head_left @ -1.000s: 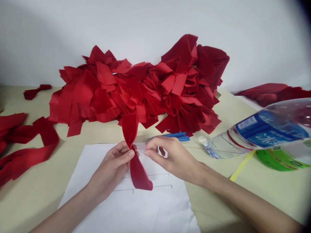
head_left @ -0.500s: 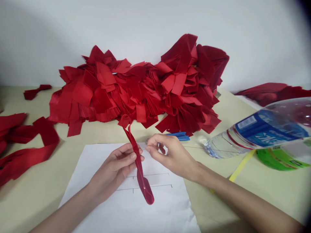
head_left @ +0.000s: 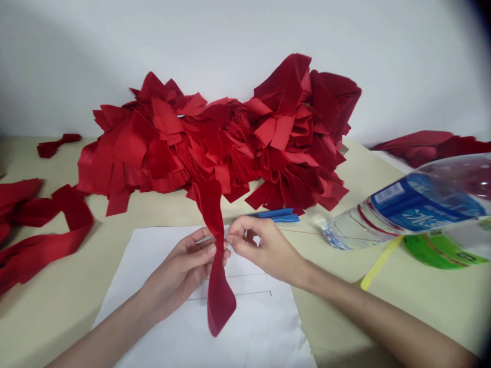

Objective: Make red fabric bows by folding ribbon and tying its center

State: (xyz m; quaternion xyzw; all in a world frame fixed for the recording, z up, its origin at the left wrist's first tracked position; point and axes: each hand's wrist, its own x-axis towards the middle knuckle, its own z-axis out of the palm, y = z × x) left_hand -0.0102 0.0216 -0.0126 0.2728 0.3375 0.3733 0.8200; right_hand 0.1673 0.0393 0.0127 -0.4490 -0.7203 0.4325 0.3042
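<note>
A dark red velvet ribbon (head_left: pixel 221 301), gathered narrow at its middle like a bow, stands lengthwise between my hands. My left hand (head_left: pixel 183 268) pinches that middle between thumb and fingers. Close against its right side, my right hand (head_left: pixel 266 249) is closed with thumb and forefinger together. A thin red thread (head_left: pixel 303 231) runs from the right hand toward the bottle, and the fingertips hide its end. Below both hands lies a white paper sheet (head_left: pixel 153 327) with ruled black lines. Just behind the right hand is a blue-handled tool (head_left: pixel 284 215), partly covered.
A large heap of red ribbon bows (head_left: pixel 215 138) is piled against the wall. Loose red ribbon (head_left: pixel 72 235) lies at left, with a single bow (head_left: pixel 57 145) behind. At right a water bottle (head_left: pixel 418 204) lies by a green-labelled item (head_left: pixel 441 250) and yellow strip (head_left: pixel 379 263).
The ribbon has turned in my left fingers, so its broad velvet face shows instead of its edge. My right hand has come slightly left and down, up against the ribbon's middle.
</note>
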